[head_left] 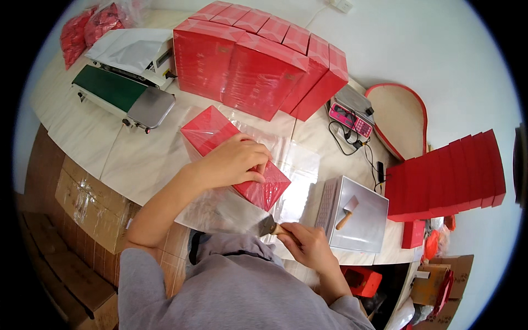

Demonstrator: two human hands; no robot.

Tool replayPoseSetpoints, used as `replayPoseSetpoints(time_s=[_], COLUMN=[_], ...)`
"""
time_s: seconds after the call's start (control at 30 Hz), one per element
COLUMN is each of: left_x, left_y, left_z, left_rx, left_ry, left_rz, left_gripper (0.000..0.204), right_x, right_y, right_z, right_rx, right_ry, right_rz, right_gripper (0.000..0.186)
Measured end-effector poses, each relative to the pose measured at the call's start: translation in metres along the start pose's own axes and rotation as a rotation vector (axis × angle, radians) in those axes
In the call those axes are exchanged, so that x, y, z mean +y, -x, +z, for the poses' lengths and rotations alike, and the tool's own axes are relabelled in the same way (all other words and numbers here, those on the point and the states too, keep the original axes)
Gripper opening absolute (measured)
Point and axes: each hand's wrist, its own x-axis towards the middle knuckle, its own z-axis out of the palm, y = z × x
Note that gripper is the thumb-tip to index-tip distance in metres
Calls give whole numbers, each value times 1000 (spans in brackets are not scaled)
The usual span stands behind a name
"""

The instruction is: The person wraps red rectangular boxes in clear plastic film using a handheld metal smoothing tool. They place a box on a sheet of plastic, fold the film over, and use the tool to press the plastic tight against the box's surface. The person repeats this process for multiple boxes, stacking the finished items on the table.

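A red box (212, 130) in clear film lies tilted diagonally on sheets of clear plastic (192, 206) in the middle of the table. My left hand (236, 162) grips it from above, fingers curled over its top. Below the box's near end, at the table's front edge, my right hand (305, 247) is closed round the wooden handle of a metal scraper (267, 224), whose blade is partly blurred. To the right stands a metal-topped plate (360, 231), with a second wooden-handled scraper (346, 212) lying on it.
Stacked red boxes stand behind (264, 71) and at right (445, 181). A green-belted machine (107, 88) is at back left. A scale (349, 102), pink device (349, 121) with cables and a round board (396, 115) are at back right. Cardboard (88, 198) lies below the table's left.
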Motion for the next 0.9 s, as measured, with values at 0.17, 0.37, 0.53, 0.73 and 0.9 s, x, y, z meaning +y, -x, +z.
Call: replayPoseSetpoints(time_s=[0.17,0.37,0.53,0.73,0.9], left_x=[-6,-5,-4,-19,-31], left_y=[-1,-3,-5,14,45], left_z=[-2,-7,-11,-15,-21], left_rx=[9,-50,-5,467,738], left_ry=[41,54,125,71,241], left_rz=[41,2,-65,-190,-308], left_gripper=[23,20,17,11,12], right_x=[-10,-10,-11,-17,-20], right_y=[-12,-12,-11,-7,1], right_z=[2,3,4,4,7], right_rx=[19,43,62,88,151], right_ry=[84,143,161,192,170], right_rz=[-44,30,73,162,212], right_gripper=[18,17,16,15,13])
